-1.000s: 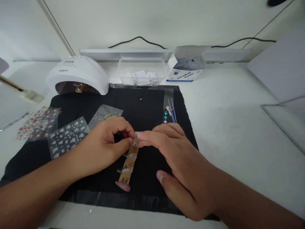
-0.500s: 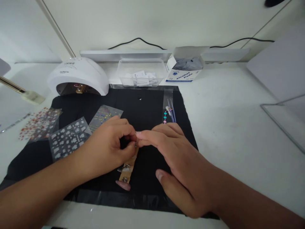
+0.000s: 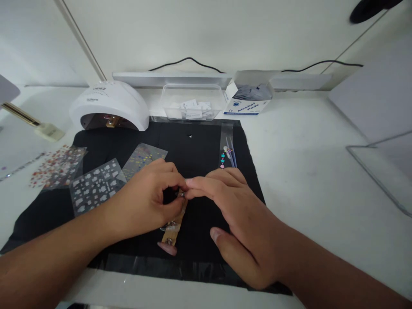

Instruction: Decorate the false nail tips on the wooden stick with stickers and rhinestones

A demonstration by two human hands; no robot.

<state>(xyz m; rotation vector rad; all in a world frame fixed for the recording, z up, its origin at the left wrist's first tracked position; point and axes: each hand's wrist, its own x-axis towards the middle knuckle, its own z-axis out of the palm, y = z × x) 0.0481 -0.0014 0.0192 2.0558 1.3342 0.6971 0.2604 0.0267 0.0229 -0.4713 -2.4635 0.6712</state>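
A narrow wooden display strip (image 3: 171,237) carries false nails on small metal mounts and lies on a black mat. At its near end sits a pinkish false nail (image 3: 167,248), with a clear false nail (image 3: 170,226) just above it. My left hand (image 3: 149,195) bends over the strip's far part, thumb and index finger closed around another clear false nail (image 3: 179,194). My right hand (image 3: 240,210) rests its outstretched index and middle fingertips at the strip's far end, beside the left fingertips. Its thumb stands apart. Both hands partly hide the strip.
Sticker sheets (image 3: 96,184) lie left on the black mat (image 3: 180,154). Tweezers (image 3: 231,150) and a clear strip with flower decorations (image 3: 222,161) lie beyond my right hand. Behind stand a white nail lamp (image 3: 111,96), a clear plastic box (image 3: 167,101) and an alcohol pads box (image 3: 247,105).
My left thumb has dropped slightly away from the index finger, so the clear nail shows between them. My right hand stays nearly in place. The whole view has shifted a little.
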